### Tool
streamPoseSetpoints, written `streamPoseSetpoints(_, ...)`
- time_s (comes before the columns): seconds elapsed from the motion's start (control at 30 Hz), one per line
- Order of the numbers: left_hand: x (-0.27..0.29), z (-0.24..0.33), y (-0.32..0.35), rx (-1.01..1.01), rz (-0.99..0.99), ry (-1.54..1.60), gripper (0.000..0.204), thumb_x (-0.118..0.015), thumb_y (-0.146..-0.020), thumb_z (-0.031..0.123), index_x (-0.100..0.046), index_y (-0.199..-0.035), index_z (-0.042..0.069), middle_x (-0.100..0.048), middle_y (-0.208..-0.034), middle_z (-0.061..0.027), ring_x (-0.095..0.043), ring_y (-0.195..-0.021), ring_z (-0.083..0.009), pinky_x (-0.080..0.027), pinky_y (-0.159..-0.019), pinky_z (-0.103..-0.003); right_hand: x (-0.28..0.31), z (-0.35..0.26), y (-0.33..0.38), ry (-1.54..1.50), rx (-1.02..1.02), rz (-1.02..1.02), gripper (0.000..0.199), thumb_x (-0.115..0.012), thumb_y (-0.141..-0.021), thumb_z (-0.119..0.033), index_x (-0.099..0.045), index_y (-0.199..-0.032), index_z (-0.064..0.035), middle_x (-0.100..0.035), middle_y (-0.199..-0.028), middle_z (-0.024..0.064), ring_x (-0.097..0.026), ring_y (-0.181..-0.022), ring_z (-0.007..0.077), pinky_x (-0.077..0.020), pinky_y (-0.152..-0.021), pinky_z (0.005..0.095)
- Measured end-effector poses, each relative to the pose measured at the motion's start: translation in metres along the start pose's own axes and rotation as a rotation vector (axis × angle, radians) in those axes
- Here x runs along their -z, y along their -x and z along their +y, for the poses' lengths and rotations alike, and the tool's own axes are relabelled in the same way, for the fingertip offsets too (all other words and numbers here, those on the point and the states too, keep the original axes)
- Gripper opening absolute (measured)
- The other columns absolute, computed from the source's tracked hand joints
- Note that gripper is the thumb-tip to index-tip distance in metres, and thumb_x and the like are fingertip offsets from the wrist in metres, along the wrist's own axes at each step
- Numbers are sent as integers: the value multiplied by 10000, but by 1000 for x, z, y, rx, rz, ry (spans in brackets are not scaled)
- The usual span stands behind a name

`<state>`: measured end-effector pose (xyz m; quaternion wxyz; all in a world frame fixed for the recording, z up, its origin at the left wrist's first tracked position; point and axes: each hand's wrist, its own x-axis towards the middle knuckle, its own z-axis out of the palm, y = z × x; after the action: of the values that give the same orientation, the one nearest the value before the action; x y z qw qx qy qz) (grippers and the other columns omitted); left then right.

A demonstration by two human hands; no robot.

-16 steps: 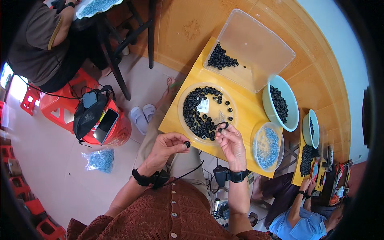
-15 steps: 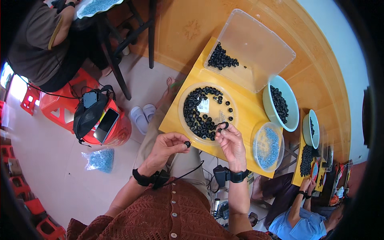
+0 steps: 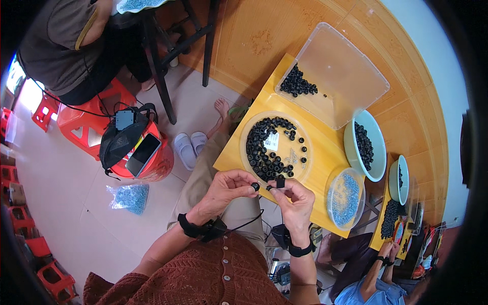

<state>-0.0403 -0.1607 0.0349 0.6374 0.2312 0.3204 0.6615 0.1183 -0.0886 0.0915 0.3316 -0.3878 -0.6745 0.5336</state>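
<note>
My left hand (image 3: 227, 186) pinches a small black ring (image 3: 255, 186) between thumb and fingertips, just below the near edge of the yellow table (image 3: 325, 152). My right hand (image 3: 295, 199) holds a small black part (image 3: 279, 181) close beside it; the two hands nearly touch. Just beyond them sits a clear round tray (image 3: 301, 136) holding several black rings and a white slip of paper.
A clear rectangular bin (image 3: 345, 76) holds a few black rings. A pale green bowl (image 3: 351, 141) of black rings and a clear round dish (image 3: 333, 189) of blue bits sit right. Red stool (image 3: 84, 127) with bag and phone at left. Other people sit top left and bottom right.
My right hand has come down and left from the tray's edge toward my left hand, so the two pieces are now close together. My left hand has hardly moved.
</note>
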Motion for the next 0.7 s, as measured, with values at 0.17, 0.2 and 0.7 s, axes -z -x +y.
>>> streamPoseSetpoints(0.17,1,-2,1,-40,7,-82,192,-628,-779,7,-584,-964,-15,-614,-902,-56,-594,-821,-115,-485,-768,-239,-10,-6,0,232,168,-1,120,-597,-723,100,-613,-825,40,-634,-812,95,-603,-743,123,-493,-656,227)
streamPoseSetpoints(0.2,2,-3,2,-56,18,-155,191,-631,-774,1,-589,-960,-13,-613,-899,-50,-587,-824,-104,-479,-770,-235,-10,-7,0,233,163,-3,120,-597,-723,100,-613,-825,40,-634,-812,95,-603,-743,123,-493,-656,227)
streamPoseSetpoints(0.7,7,-10,5,-207,-30,-215,180,-612,-772,-33,-616,-945,18,-597,-932,-11,-552,-858,-75,-465,-783,-221,-20,-18,3,325,308,54,110,-626,-684,85,-590,-773,32,-601,-732,118,-598,-646,191,-468,-610,253)
